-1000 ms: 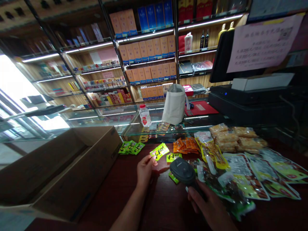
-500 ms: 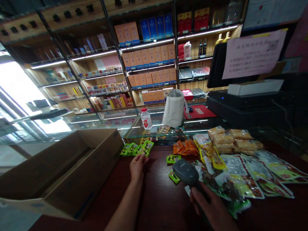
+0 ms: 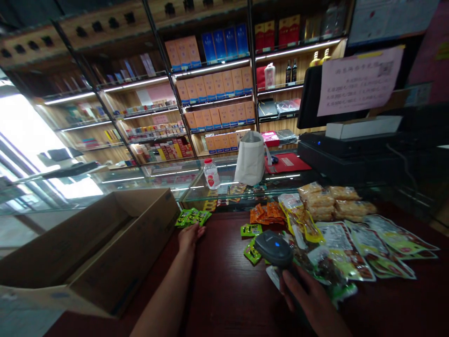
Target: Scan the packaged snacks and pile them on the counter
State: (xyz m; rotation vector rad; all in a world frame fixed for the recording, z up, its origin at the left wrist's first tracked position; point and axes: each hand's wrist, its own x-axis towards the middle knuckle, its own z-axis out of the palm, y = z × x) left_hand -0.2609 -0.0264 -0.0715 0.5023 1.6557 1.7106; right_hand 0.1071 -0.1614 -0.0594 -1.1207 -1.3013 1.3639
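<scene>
My left hand (image 3: 190, 235) is at the near edge of a small row of green snack packets (image 3: 192, 217) on the dark red-brown counter. Its curled fingers meet the packet at the right end of that row; the fingertips are partly hidden. In my right hand (image 3: 305, 290) is a dark grey barcode scanner (image 3: 273, 248), gripped by the handle, its head facing left and a blue light showing on top. Beside the scanner head lie two more green packets, one farther back (image 3: 251, 230) and one nearer (image 3: 251, 252), partly behind the head.
An open cardboard box (image 3: 122, 252) stands left. Orange packets (image 3: 268, 213), a yellow-edged packet (image 3: 310, 227), bread-like packs (image 3: 321, 206) and flat pouches (image 3: 343, 245) lie right. Behind are a bottle (image 3: 211, 175), a white bag (image 3: 249, 161) and a monitor (image 3: 310, 98).
My left hand has moved left, bringing a green packet against the others in the row. A blue light now shows on the scanner, which stays in my right hand. The view has shifted slightly.
</scene>
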